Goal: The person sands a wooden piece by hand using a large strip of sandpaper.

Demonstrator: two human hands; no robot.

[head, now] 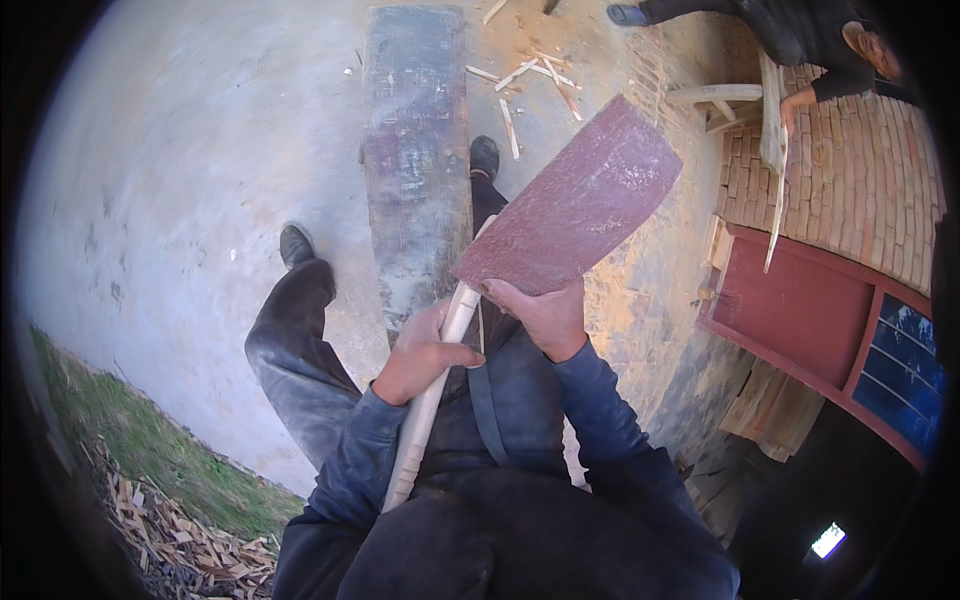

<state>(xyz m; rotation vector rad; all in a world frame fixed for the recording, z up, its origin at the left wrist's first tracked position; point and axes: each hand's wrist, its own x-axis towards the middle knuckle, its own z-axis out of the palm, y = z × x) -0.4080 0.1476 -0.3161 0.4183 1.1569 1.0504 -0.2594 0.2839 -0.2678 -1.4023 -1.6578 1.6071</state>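
Observation:
My left hand (pixel 429 351) is closed around a pale wooden stick (pixel 424 412) with notches or ridges along it, which slants across my lap. In my right hand (pixel 546 313) is the near edge of a sheet of worn, reddish abrasive paper or cloth (pixel 574 202), gripped with the thumb on top. The sheet lies across the stick's far end and hides part of it. Beneath and beyond my hands stretches a long, worn board or bench top (pixel 416 165) with flaking bluish paint, between my legs. A dark strap hangs at my waist.
Thin wood offcuts (pixel 517 75) lie on the floor beyond the bench. At the upper right, another person (pixel 795 45) holds a thin wooden strip (pixel 778 199) beside a brick wall (pixel 847 172). A red-framed door or window (pixel 795 300) is at right; wood chips (pixel 180 540) are heaped at lower left.

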